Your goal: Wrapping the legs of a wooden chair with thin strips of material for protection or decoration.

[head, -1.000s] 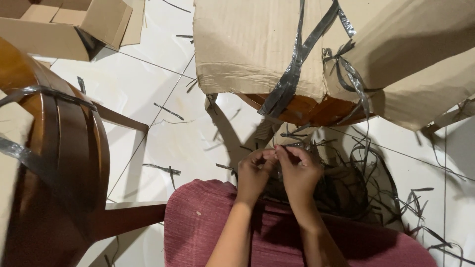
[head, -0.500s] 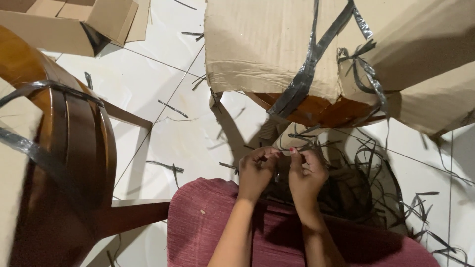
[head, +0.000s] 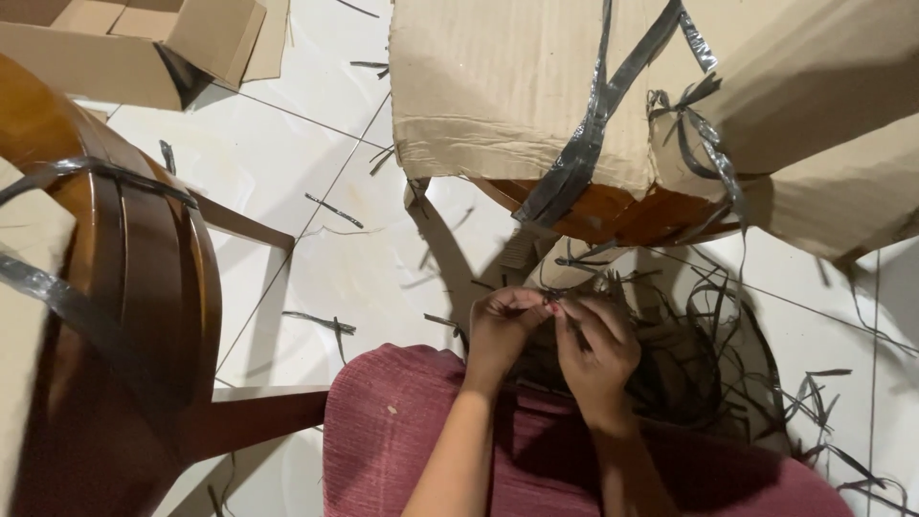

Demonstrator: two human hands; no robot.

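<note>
At the left edge of the view we see a dark wooden chair back (head: 124,287), curved and glossy, with a grey plastic strap (head: 86,172) bound across it over a slab of cardboard. The strap lies taut, and we judge that it is there to clamp the padding to the wood. Behind it, in the far left corner of the white tiled floor (head: 287,182), sits an open cardboard box (head: 124,43) with its flaps thrown wide.

Short cut-off strap scraps (head: 330,209) lie scattered on the tiles, well apart from each other.

Nearer us, the red upholstered seat (head: 402,431) fills the bottom edge, and both forearms reach out over its front rim. Our left hand (head: 503,330) is curled closed, thumb and fingertips pinched on a thin dark strip (head: 555,299). Our right hand (head: 598,349) is just beside it, touching or nearly so, its fingers likewise pinched on the same strip. Both hands work at one small point, so close together that we cannot tell whether it is a knot or a bare end.

Beyond the hands stands a cardboard-wrapped piece of furniture (head: 517,86), brown wood showing at its lower edge, with grey tape (head: 593,144) running diagonally to hold the wrap on. To the right, a loose tangled heap of dark strapping (head: 708,364) lies on the floor by the seat's front right corner.
</note>
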